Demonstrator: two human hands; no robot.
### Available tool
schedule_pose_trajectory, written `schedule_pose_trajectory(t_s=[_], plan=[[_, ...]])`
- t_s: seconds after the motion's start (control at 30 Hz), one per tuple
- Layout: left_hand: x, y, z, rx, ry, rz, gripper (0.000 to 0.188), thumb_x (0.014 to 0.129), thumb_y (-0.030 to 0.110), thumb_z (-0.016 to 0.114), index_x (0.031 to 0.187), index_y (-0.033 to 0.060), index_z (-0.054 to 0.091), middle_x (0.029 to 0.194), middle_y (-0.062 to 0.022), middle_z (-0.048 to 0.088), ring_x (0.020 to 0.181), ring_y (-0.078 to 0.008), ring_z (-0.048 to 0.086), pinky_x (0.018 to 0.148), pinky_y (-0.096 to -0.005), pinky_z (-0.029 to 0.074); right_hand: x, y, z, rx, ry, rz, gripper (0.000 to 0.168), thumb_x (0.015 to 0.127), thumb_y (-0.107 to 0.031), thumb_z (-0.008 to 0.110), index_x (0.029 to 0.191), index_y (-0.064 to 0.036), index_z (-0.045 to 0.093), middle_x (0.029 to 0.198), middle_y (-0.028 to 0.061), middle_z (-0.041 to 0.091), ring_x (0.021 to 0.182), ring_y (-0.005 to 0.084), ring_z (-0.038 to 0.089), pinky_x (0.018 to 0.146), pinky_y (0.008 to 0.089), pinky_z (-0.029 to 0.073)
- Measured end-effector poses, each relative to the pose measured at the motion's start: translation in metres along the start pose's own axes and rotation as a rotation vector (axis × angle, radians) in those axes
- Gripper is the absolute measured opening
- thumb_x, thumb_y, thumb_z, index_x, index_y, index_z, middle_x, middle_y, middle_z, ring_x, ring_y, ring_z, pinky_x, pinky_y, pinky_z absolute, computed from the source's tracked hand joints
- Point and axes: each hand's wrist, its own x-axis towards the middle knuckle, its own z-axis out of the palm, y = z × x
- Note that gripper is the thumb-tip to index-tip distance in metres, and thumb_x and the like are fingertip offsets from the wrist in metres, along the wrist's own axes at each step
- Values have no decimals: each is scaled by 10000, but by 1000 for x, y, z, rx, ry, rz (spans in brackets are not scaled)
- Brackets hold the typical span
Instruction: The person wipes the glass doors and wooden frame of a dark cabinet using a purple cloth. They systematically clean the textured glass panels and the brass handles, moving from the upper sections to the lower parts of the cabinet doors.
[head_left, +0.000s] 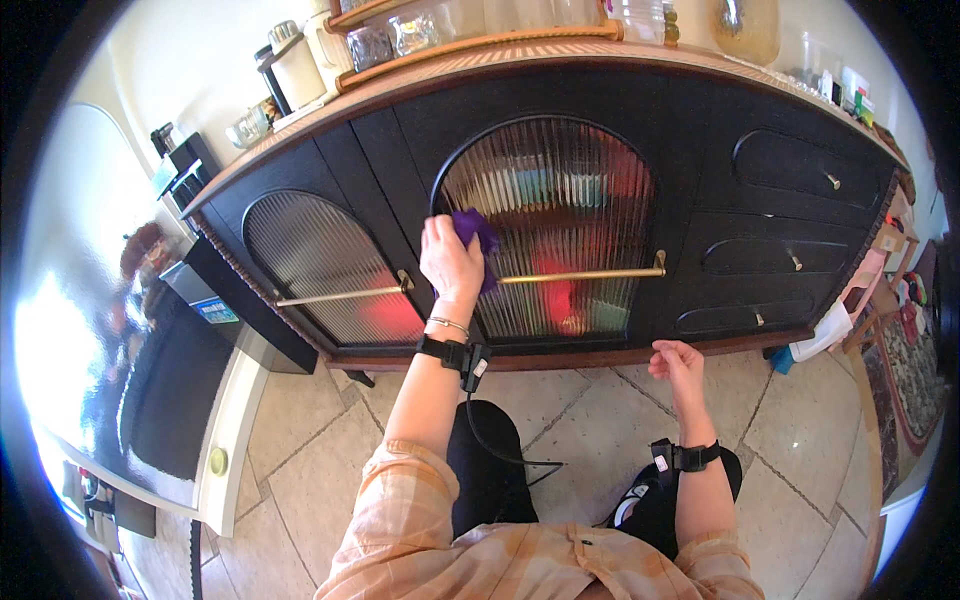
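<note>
My left hand (451, 259) grips a bunched purple cloth (472, 229) against the left side of a black cabinet door. That door has an arched, fluted glass pane (559, 225), with blurred books or boxes and red shapes behind it. The cloth covers the left end of a brass bar handle (585, 275) that crosses the pane. My right hand (679, 365) hangs in front of the cabinet's lower edge, fingers curled in and nothing seen in them. Both wrists wear black strapped devices, and a cable runs from the left one.
To the left is a second fluted glass door (330, 262) with a brass bar (341, 297). Drawers with small knobs (796, 262) stand right. Jars and a wooden rack (480, 39) line the cabinet top. A dark bin-like box (247, 315) stands left on the tiled floor (330, 480).
</note>
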Motion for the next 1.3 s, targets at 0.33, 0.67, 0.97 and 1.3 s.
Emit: schedule_pose_trajectory(t_s=[0.33, 0.67, 0.97, 1.3], plan=[[90, 70, 2, 21, 406, 60, 543, 640, 113, 813, 1091, 49, 518, 1165, -147, 515, 1102, -344, 493, 914, -449, 389, -2, -1, 5, -46, 10, 32, 176, 902, -213, 689, 922, -40, 713, 736, 40, 677, 593, 107, 636, 537, 218, 492], [-30, 77, 2, -476, -110, -41, 292, 903, 141, 649, 1086, -15, 484, 902, -236, 627, 803, -442, 635, 707, -483, 504, -1, 17, 11, -84, -72, -38, 283, 931, -195, 655, 1144, -9, 650, 859, 72, 688, 682, 126, 651, 609, 232, 515], [-150, 138, 2, -1347, -1091, -751, 296, 997, 226, 562, 1169, -15, 572, 1112, -102, 630, 961, -232, 610, 869, -364, 492, -51, -6, 59, -553, -143, -566, 825, 918, -237, 652, 1547, -47, 153, 1495, 227, 336, 1355, 352, 403, 1109, 437, 349], [-87, 89, -6, -658, -140, 219, 267, 815, -1, 643, 1078, 35, 624, 1075, -116, 614, 1052, -308, 568, 960, -440, 425, 3, -61, 63, -405, 25, -592, 671, 877, -61, 657, 1466, -62, 337, 1301, 204, 529, 1188, 258, 562, 1030, 360, 433]])
